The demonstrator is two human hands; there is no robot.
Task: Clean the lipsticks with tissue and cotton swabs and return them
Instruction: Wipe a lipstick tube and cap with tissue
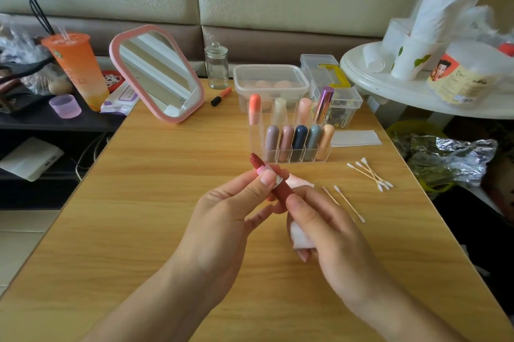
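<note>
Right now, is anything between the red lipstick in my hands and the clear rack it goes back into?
Nothing visible does. The lipstick is held just in front of the rack, and its front-left slot looks empty.

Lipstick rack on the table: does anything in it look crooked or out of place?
The metallic purple lipstick at the back right of the clear rack leans sideways, the only shiny flat-topped tube among rounded matte ones. Nothing looks spilled.

Soft, even daylight, moderately bright. Faint shadows lie on the worktop (pixel 139 230) under the left grip (pixel 230 205) and right grip (pixel 317 222). Far up-left, the mirror (pixel 158 72) reflects pale light. Far up-right, the paper (pixel 445 8) is blurred and washed out. The edges bow.
</note>
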